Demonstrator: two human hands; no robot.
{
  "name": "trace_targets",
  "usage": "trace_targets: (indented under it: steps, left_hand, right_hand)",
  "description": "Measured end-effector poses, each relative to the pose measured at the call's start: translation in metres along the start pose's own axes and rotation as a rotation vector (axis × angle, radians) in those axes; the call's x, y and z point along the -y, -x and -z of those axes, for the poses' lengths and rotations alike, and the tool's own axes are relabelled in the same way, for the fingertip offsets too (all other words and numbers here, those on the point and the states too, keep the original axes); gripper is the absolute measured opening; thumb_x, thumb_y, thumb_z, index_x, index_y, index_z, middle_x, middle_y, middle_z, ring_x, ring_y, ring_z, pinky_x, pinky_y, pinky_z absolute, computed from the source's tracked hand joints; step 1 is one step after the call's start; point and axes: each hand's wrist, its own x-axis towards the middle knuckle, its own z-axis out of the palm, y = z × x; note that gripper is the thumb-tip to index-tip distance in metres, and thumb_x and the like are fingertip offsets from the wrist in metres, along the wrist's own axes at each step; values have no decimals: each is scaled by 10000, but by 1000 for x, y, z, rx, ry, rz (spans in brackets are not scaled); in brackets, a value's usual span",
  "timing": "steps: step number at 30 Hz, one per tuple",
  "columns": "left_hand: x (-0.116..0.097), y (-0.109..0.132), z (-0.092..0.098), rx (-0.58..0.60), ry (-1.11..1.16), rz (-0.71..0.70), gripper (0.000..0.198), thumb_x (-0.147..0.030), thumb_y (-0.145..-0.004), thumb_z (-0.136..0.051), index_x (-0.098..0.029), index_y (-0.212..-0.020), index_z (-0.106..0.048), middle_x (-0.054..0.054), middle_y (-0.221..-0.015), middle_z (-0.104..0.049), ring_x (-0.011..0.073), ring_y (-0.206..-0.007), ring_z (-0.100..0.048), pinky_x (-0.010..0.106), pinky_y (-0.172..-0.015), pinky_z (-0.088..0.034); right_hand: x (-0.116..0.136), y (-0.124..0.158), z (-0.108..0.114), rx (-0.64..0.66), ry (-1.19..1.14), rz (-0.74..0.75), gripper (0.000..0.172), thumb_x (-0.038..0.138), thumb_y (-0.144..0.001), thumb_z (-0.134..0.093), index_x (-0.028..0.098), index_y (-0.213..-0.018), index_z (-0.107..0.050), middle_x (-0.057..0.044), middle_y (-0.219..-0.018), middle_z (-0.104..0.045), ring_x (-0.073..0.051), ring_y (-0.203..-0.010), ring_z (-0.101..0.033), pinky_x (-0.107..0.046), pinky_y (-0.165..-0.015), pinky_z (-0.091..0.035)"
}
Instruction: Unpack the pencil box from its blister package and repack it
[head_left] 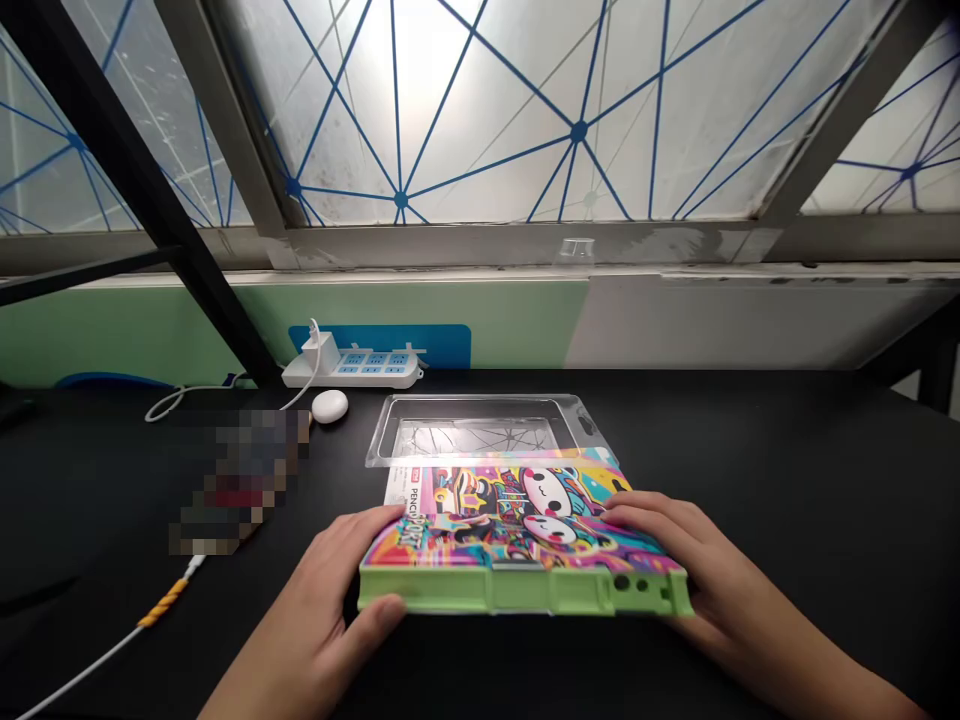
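A pencil case (525, 545) with a colourful cartoon print on top and a light green side lies before me, that side facing me. My left hand (334, 580) is closed round its left end, thumb at the green side and fingers at the top edge. Around the right end my right hand (690, 555) is closed too, its thumb partly hidden below the case. Just behind the case lies a printed card (397, 485) with a similar cartoon picture. A clear plastic package shell (480, 405) rests partly over the card's far edge.
A white power strip (375, 378) with a plugged-in charger stands against the wall. Near it sit a white round case (330, 406) and a blurred-out device with a white cable (97, 660). A black slanted frame bar (150, 190) rises at the left; a window is behind.
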Motion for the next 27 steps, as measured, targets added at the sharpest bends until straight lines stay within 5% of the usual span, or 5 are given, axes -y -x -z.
trace_targets:
  steps: [3,13,20,23,27]
  left_hand:
    - [-1,-4,-3,-11,-44,21,463,-483,-978,-535,-310,-1407,-542,69,-1400,-614,312,-1263,-596,437,-1043,-521]
    - [-7,-14,-9,28,-129,20,438,-471,-1017,-488,-284,-1406,-565,72,-1463,-564,308,-1341,-491,517,-1126,-427]
    - [-8,-12,-5,25,-108,14,416,-420,-1039,-452,-293,-1412,-584,66,-1484,-562,290,-1357,-492,502,-1127,-444]
    - [-9,-10,-4,-17,-68,24,386,-403,-1014,-505,-274,-1356,-629,76,-1442,-597,288,-1338,-528,478,-1119,-462]
    - [-11,-8,-5,-74,-24,60,460,-382,-959,-593,-259,-1401,-560,95,-1415,-613,295,-1305,-577,460,-1098,-479]
  right_hand:
    - [10,-6,-1,11,3,-34,317,464,-940,-582,303,-1190,-691,-110,-1312,-641,-318,-1119,-632,-464,-915,-570]
    - [27,-28,5,134,59,-132,460,521,-1045,-318,269,-1195,-673,-112,-1199,-666,-279,-981,-622,-446,-860,-506]
    - [23,-42,5,140,169,-224,495,606,-1018,-333,246,-828,-615,-46,-841,-650,-226,-715,-578,-377,-703,-472]
    - [19,-47,7,115,263,-190,490,629,-1004,-355,245,-800,-582,-29,-778,-636,-210,-635,-549,-348,-641,-423]
    - [29,-54,10,25,596,33,458,543,-1027,-346,228,-764,-549,-46,-717,-586,-220,-614,-530,-375,-664,-359]
